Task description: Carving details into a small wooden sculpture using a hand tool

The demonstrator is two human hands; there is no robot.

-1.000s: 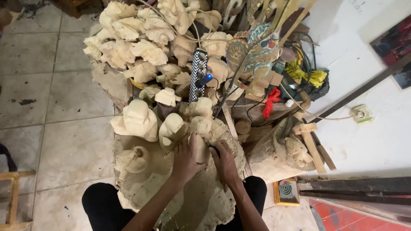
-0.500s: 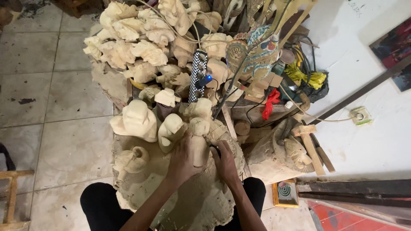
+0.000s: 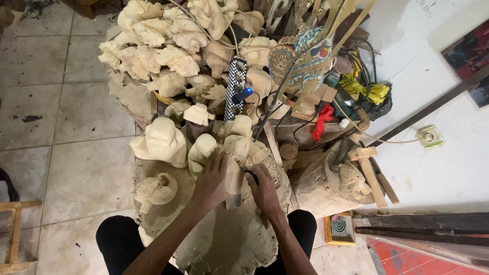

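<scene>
My left hand wraps around a pale unfinished wooden carving that stands on a sawdust-covered work block between my knees. My right hand is closed on a dark carving tool, pressed against the right side of the same carving. Other pale carved figures stand just beyond: a large one to the left, one beside my left hand, and one behind the held piece.
A heap of unfinished pale carvings fills the back. A chequered power strip with a blue light lies among them. A painted puppet figure, red cloth, a wooden mallet and a wall socket are to the right. Tiled floor lies left.
Both hands stay on the carving; the left hand shifts slightly on it while the right hand keeps working the tool against its side.
</scene>
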